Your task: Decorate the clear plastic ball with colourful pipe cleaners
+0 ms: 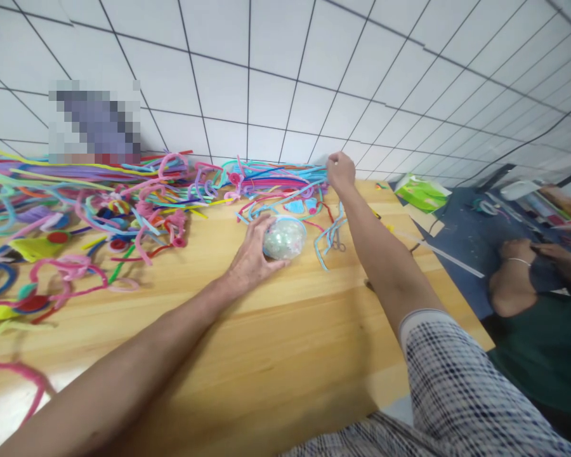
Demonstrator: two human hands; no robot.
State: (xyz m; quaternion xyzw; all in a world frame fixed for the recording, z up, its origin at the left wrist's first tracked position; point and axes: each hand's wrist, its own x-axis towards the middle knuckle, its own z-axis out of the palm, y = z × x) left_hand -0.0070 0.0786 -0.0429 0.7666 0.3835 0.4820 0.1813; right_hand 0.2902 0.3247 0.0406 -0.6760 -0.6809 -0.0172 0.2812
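Observation:
My left hand [254, 254] is curled round the side of a clear, shiny ball [285, 238] with pale glittery contents, its fingers and thumb gripping it low over the table. A light blue strip runs along the ball's upper rim. Farther off, my right hand [341, 170] is closed in a pinch at the right end of a bundle of blue and pink pipe cleaners [285, 174]. What lies between its fingertips is too small to make out. Under my right forearm are bent light blue pipe cleaners [321, 251] and a pair of scissors [339, 244].
A large heap of coloured pipe cleaners [137, 197] and finished-looking shapes covers the left of the wooden table [276, 355]. Against the back stands a tiled wall [276, 82]. Beyond the right edge are a green packet [423, 193] and another person's arm [509, 279].

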